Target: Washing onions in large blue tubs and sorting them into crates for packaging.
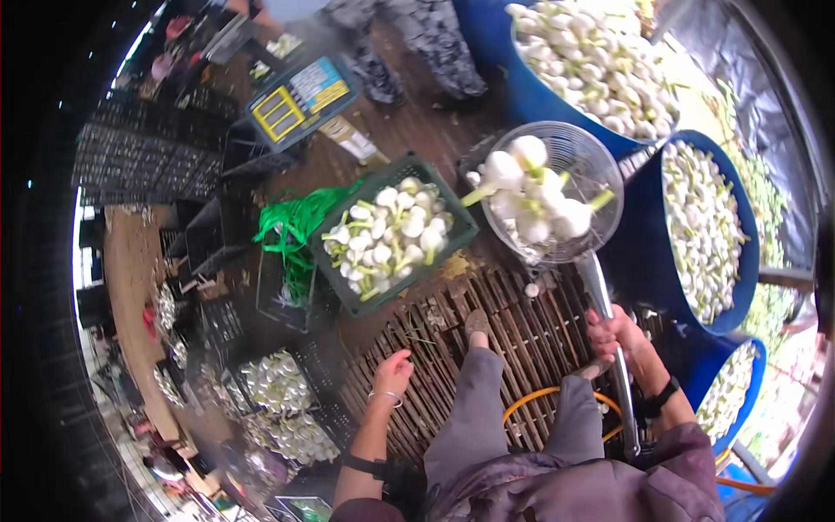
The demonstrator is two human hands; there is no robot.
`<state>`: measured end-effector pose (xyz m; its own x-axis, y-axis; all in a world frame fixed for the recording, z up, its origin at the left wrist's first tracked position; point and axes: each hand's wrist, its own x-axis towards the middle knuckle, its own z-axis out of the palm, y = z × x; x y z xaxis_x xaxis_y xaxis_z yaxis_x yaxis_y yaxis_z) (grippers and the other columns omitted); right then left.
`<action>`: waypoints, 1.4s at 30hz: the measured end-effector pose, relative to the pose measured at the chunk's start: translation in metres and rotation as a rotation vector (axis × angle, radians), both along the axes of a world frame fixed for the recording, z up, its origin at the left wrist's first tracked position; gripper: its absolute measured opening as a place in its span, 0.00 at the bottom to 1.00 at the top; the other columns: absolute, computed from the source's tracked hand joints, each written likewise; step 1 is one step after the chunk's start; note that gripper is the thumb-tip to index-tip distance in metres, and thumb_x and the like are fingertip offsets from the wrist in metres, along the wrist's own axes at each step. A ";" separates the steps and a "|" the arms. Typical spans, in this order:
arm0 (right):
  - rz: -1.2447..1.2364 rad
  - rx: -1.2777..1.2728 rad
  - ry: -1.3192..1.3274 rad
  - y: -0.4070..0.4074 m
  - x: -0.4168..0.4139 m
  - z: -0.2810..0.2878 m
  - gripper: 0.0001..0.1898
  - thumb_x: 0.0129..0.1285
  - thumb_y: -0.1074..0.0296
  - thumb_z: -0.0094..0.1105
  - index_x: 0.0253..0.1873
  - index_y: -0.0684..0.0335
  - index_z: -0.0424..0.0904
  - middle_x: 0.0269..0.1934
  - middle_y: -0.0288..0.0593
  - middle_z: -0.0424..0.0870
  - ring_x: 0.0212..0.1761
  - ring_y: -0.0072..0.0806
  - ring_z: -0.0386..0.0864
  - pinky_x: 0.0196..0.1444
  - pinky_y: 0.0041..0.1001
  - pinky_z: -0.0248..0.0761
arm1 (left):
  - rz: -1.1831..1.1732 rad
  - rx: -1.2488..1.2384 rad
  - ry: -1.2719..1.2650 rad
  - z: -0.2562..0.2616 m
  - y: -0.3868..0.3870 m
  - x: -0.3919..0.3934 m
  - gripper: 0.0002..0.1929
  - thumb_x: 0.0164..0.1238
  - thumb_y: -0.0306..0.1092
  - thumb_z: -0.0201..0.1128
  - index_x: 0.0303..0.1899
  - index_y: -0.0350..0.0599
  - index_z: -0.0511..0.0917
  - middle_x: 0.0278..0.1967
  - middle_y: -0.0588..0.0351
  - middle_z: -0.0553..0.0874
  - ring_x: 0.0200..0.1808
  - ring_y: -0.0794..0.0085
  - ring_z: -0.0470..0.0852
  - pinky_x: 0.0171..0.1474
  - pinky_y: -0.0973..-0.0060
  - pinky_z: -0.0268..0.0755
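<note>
My right hand (613, 333) grips the metal handle (596, 284) of a large wire skimmer (610, 222). Several white vegetable bulbs (505, 171) with trimmed green stalks lie in its basket. My left hand (393, 373) is empty, with loosely bent fingers, over the slatted floor. Ahead of it stands a dark green plastic crate (365, 305) filled with similar bulbs (391, 238). The skimmer's basket is to the right of this crate, beside the blue tubs.
Blue tubs (750, 287) of white bulbs line the right side. A digital scale (303, 101) stands beyond the crate, near another person's patterned trousers (424, 46). Green plastic strips (300, 218) lie left of the crate. A yellow hose (531, 396) crosses the slats (417, 378) near my legs.
</note>
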<state>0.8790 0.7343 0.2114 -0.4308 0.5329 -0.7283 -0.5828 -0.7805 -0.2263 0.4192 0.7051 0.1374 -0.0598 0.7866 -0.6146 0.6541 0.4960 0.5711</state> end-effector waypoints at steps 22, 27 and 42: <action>0.763 0.912 -1.321 0.214 -0.126 -0.087 0.14 0.43 0.71 0.58 0.37 0.72 0.74 0.21 0.49 0.75 0.24 0.32 0.74 0.27 0.32 0.68 | 0.256 -0.314 -0.064 -0.041 -0.064 -0.061 0.17 0.58 0.32 0.62 0.50 0.46 0.79 0.33 0.54 0.85 0.35 0.70 0.83 0.41 0.74 0.74; 0.599 0.527 -1.013 0.158 -0.110 0.003 0.10 0.45 0.76 0.54 0.35 0.66 0.74 0.21 0.31 0.71 0.19 0.20 0.69 0.20 0.24 0.65 | 0.233 -0.332 -0.029 -0.018 -0.025 -0.068 0.16 0.61 0.33 0.61 0.51 0.46 0.78 0.36 0.53 0.85 0.38 0.68 0.83 0.42 0.71 0.74; -0.655 -0.017 -0.660 -0.001 0.109 0.017 0.07 0.55 0.68 0.55 0.29 0.52 0.65 0.16 0.25 0.62 0.10 0.14 0.57 0.10 0.17 0.53 | 0.306 -0.287 0.119 0.002 -0.055 -0.030 0.19 0.58 0.36 0.63 0.53 0.52 0.78 0.39 0.52 0.85 0.43 0.62 0.82 0.49 0.67 0.74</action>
